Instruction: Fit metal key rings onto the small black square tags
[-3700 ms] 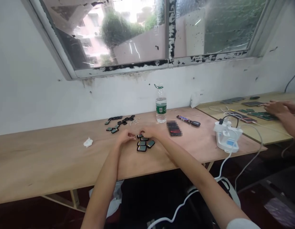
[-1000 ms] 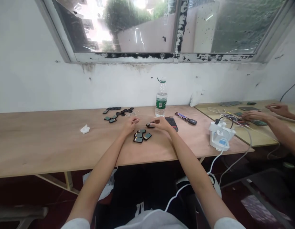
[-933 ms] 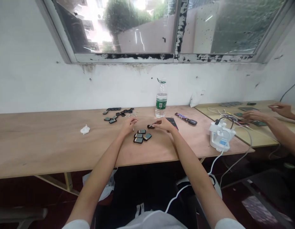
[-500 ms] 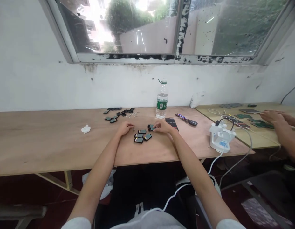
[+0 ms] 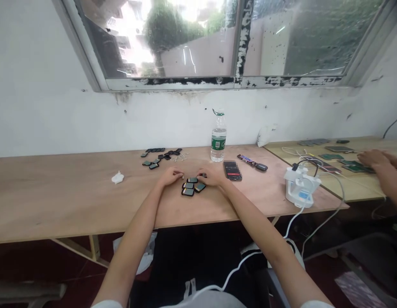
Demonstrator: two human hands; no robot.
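Three small dark rectangular tags with glossy faces [image 5: 191,187] lie together on the wooden table [image 5: 57,201] in front of me. My left hand [image 5: 169,176] rests knuckles-up just left of them, fingers curled, with a tiny metal piece at its fingertips. My right hand [image 5: 213,177] rests on the table just right of the cluster, fingers curled over another dark tag that is mostly hidden.
More dark tags [image 5: 158,156] and small metal bits lie further back. A water bottle [image 5: 217,139], a phone [image 5: 232,170], a snack bar [image 5: 246,161], a white crumpled scrap [image 5: 117,177] and a white charger with cables [image 5: 301,186] stand around. Another person's hands [image 5: 374,158] work at the right table.
My right hand has come down and left, bringing its tag against the cluster. My left hand has dropped to the table beside the tags. The phone screen has lit.
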